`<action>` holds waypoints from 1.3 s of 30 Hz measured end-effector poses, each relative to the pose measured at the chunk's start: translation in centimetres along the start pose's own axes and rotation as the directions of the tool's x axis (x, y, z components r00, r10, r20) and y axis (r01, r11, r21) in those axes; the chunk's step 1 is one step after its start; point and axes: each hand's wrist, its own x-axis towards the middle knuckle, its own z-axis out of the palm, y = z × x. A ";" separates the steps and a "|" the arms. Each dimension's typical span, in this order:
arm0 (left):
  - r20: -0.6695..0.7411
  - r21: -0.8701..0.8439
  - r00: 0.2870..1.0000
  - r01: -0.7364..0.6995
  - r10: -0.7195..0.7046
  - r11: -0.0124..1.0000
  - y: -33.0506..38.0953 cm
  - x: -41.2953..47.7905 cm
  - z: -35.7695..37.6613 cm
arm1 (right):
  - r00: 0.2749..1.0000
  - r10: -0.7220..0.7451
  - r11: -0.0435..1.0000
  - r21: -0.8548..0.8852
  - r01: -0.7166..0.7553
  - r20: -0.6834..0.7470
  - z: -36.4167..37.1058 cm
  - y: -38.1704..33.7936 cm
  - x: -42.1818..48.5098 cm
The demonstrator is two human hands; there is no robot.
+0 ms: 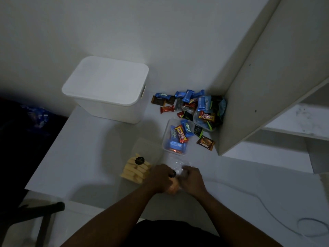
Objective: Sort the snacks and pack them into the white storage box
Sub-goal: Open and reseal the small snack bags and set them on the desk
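The white storage box [105, 91] stands at the back left of the table with its lid on. A pile of loose wrapped snacks [179, 102] lies to its right. Two clear tubs hold more wrapped snacks: one in the middle [168, 132], one further right [197, 118]. A clear bag of pale yellow sticks [137, 168] lies near the front. Just right of that bag, my left hand [160, 179] and my right hand [191, 179] both grip a clear plastic bag [178, 164] with something orange inside.
A brown Nextar packet [205, 143] lies alone right of the middle tub. A tall white shelf panel [258, 86] rises at the right. A thin cable [263, 204] curls over the table's front right. A dark chair [35, 213] stands at the lower left.
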 end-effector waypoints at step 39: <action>-0.235 0.467 0.966 0.018 0.104 0.884 0.3 26.9 -12.6 | 0.965 0.232 0.928 0.325 -0.183 -0.119 -8.8 -12.6 23.8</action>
